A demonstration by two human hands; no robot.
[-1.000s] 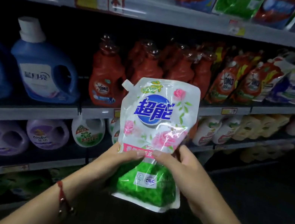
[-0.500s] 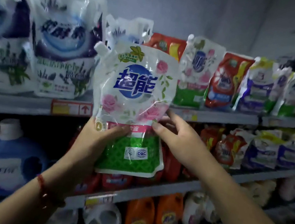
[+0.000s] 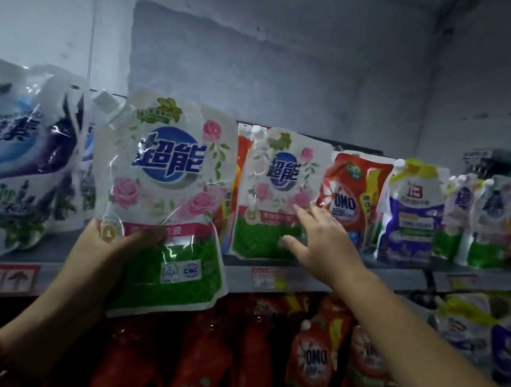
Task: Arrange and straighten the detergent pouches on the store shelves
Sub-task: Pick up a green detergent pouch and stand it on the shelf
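PROGRESS: partway, rose detergent pouch (image 3: 164, 201) off the top shelf (image 3: 317, 277), not yet placed | LEFT: left hand (image 3: 100, 251) gripping pouch's lower left edge, thumb on front | RIGHT: right hand (image 3: 318, 238) fingers straight, spread, at matching shelved pouch (image 3: 277, 197), contact unclear | LEFT TO DO: slotting beside lavender pouch (image 3: 4, 156), straightening row

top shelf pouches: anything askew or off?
Yes. One rose-print pouch is off the shelf, held tilted in the left hand. Its twin stands on the top shelf, leaning slightly, with the open right hand at it.
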